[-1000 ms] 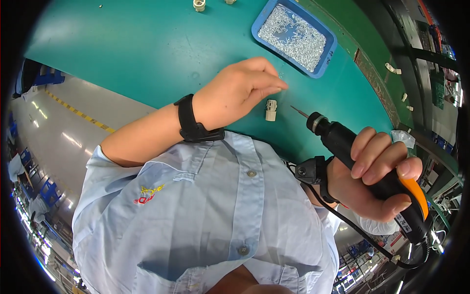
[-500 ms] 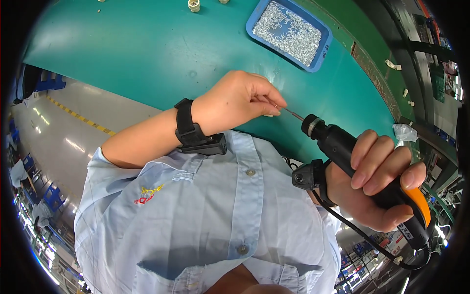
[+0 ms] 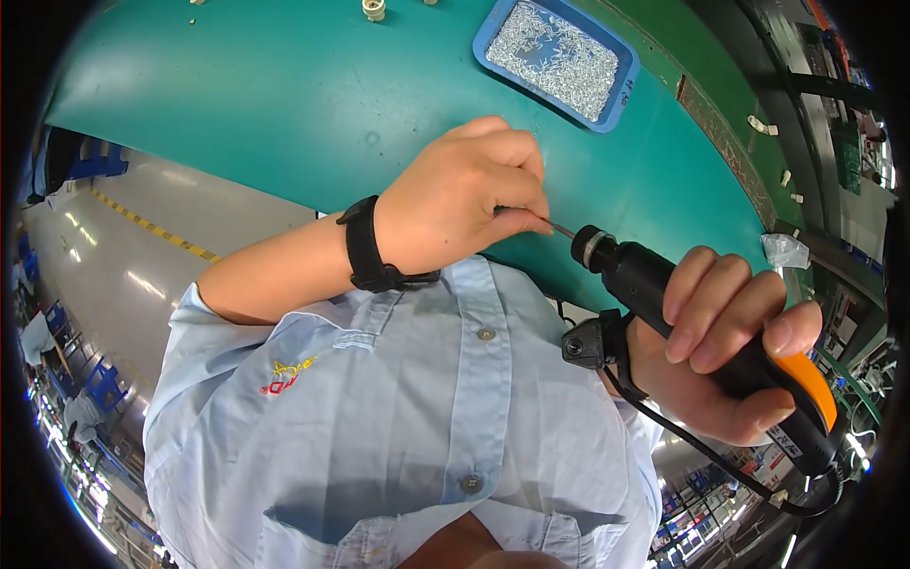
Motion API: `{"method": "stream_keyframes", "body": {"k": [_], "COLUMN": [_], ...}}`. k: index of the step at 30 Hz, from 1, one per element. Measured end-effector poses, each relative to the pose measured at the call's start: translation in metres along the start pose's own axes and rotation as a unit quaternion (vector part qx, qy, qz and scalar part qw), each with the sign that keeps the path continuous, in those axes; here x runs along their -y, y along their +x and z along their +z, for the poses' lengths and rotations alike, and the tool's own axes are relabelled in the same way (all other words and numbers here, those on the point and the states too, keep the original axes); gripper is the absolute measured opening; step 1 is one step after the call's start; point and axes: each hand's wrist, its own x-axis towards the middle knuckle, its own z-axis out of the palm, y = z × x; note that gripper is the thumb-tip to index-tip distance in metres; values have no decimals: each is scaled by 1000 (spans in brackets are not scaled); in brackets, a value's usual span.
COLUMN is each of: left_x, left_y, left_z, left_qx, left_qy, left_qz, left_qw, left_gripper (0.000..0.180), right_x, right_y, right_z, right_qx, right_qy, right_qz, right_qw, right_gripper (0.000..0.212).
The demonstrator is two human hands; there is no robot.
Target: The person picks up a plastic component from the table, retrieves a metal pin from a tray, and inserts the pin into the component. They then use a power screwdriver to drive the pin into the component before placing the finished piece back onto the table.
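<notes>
I have the black-and-orange power screwdriver (image 3: 643, 286) slanting in at the right, its thin bit (image 3: 561, 229) over the near side of the desk (image 3: 284, 104) and pointing at the left hand (image 3: 469, 190). The right hand (image 3: 722, 318) is wrapped around the body; the left pinches thumb and finger together at the bit's end, and I cannot tell whether anything sits between them. My main worry is skin: if the bit spun or slipped sideways, those fingertips have almost no clearance. Anything small in that pinch could drop if the grip loosened or the tilted tool pushed off-axis. The dark cable (image 3: 706, 453) hanging below the right wrist could snag and drag the aim off. Farther out, a careless sweep of the left hand could bump the blue tray (image 3: 621, 95) and scatter its little metal pieces (image 3: 588, 76).
</notes>
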Motion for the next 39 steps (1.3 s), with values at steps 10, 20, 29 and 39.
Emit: {"method": "stream_keyframes", "body": {"k": [10,20,29,39], "left_x": [25,41,40,49], "left_y": [3,16,20,22], "left_z": [17,23,18,19], "left_qx": [123,41,83,95], "left_qy": [129,-72,-109,-100], "left_qz": [82,-37,-104,-68], "left_qw": [981,996,985,988], "left_gripper": [31,18,20,20], "right_x": [-2,-12,-41,-57], "right_y": [-2,8,11,12], "right_z": [-25,-17,-18,-18], "right_qx": [16,-40,-60,-73], "right_qy": [-79,-70,-112,-82], "right_qz": [28,-13,51,76], "right_qw": [996,997,991,991], "right_gripper": [41,38,45,36]}}
